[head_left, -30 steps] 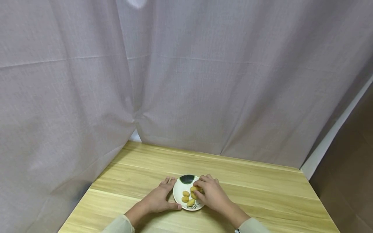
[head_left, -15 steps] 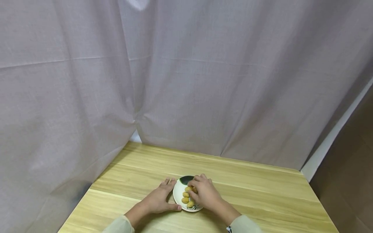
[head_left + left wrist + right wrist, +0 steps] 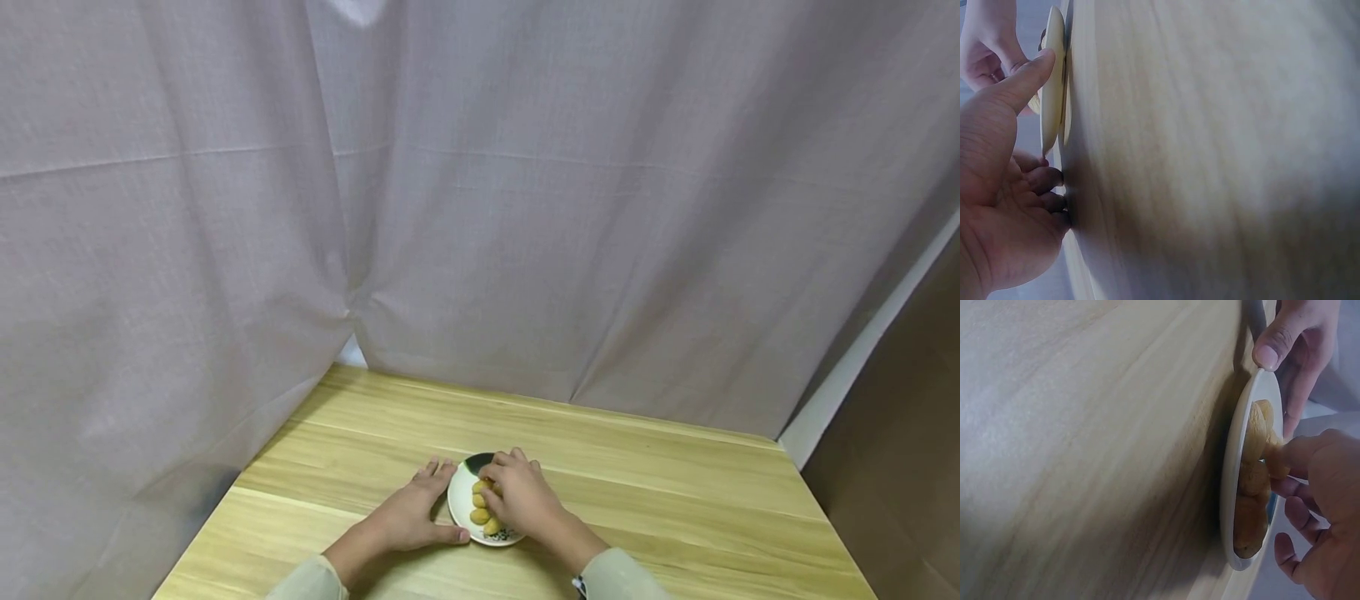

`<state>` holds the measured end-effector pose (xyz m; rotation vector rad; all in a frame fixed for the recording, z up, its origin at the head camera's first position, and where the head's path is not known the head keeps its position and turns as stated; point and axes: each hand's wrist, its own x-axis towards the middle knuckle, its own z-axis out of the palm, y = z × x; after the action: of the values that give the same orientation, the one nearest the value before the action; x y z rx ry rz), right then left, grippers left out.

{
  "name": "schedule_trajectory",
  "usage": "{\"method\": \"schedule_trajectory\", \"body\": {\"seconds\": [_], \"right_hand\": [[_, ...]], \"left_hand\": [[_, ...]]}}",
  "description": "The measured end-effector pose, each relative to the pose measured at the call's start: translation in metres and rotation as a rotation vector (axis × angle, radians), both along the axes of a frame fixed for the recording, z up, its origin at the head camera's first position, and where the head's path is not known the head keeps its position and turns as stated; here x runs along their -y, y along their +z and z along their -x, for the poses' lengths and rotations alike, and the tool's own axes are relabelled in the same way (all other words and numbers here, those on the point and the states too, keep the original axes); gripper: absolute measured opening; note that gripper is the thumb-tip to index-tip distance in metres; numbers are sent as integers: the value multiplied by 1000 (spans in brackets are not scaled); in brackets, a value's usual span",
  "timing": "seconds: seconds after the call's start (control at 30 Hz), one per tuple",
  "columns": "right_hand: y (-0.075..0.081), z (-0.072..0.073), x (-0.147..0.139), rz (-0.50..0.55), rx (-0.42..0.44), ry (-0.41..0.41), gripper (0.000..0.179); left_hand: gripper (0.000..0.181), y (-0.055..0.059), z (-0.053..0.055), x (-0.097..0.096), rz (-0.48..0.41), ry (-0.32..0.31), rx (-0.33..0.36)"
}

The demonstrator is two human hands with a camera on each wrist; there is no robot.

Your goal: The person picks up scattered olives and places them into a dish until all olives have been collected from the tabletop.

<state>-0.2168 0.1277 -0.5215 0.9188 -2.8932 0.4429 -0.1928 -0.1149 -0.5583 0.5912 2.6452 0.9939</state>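
Observation:
A small round white plate (image 3: 459,497) with a dark green patch sits on the table, bearing several yellow-brown oval pieces (image 3: 479,517) that look like small fruits; their exact kind I cannot tell. My left hand (image 3: 411,515) lies along the plate's left side, fingers extended, its thumb touching the near rim. Over the plate, my right hand (image 3: 525,498) pinches one oval piece (image 3: 1277,457) between thumb and fingers, low among the others. Its fingers hide part of the pieces in the head view; from the right wrist they show close together inside the rim.
The wooden table (image 3: 637,483) extends around the plate on all sides. Grey curtain cloth (image 3: 525,208) hangs behind and to the left of it. A brown panel (image 3: 892,417) stands at the right.
My right hand has moved left over the plate, bringing the pinched piece closer to the pieces on the left. The left hand has stayed by the rim.

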Motion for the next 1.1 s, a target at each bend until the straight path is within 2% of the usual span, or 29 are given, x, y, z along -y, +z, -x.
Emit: {"method": "schedule_trajectory", "body": {"seconds": [0.2, 0.67, 1.1], "right_hand": [[1, 0, 1, -22, 5, -14, 21], [1, -1, 4, -85, -21, -50, 24], [-1, 0, 2, -79, -3, -73, 19]], "left_hand": [[123, -1, 0, 0, 5, 1, -17], [122, 1, -2, 0, -5, -6, -8], [122, 2, -3, -1, 3, 9, 0]]}}
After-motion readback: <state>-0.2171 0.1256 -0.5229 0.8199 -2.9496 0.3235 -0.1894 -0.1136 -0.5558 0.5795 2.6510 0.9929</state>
